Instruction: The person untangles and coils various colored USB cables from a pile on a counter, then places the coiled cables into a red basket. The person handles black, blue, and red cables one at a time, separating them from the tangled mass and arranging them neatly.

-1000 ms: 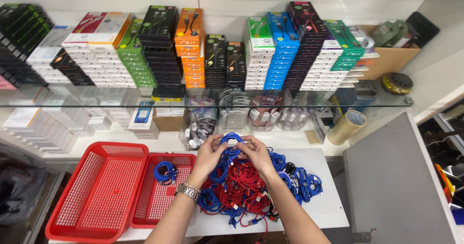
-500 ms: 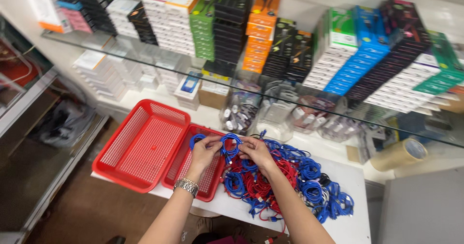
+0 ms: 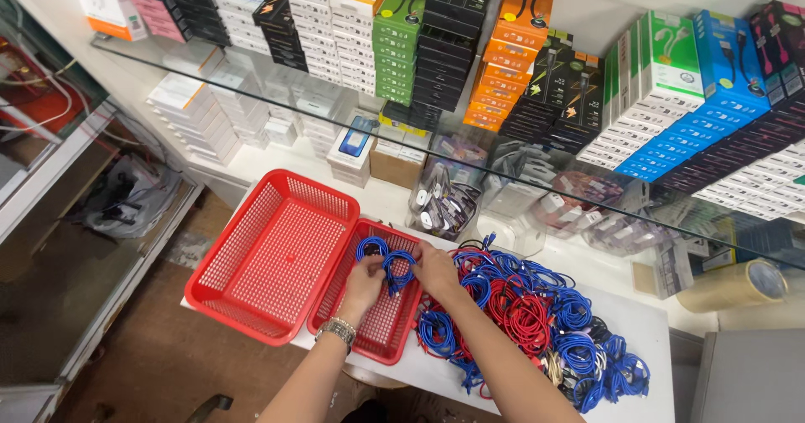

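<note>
My left hand [image 3: 362,287], with a metal watch on the wrist, and my right hand [image 3: 436,270] meet over the small red basket [image 3: 382,347]. Between them they hold a coiled blue cable [image 3: 394,269] just above the basket's floor. Another blue coil [image 3: 370,246] lies at the basket's far end. To the right, a heap of blue and red coiled cables [image 3: 528,314] covers the white table [image 3: 650,326].
A larger red basket [image 3: 272,259] sits left of the small one with nothing in it. A glass shelf [image 3: 277,79] carries stacks of coloured boxes. Clear bags of cables [image 3: 440,205] stand behind the baskets. A tape roll [image 3: 738,285] lies far right.
Both hands moved left from the cable heap to over the small red basket, carrying a blue coil. The view has swung left and down.
</note>
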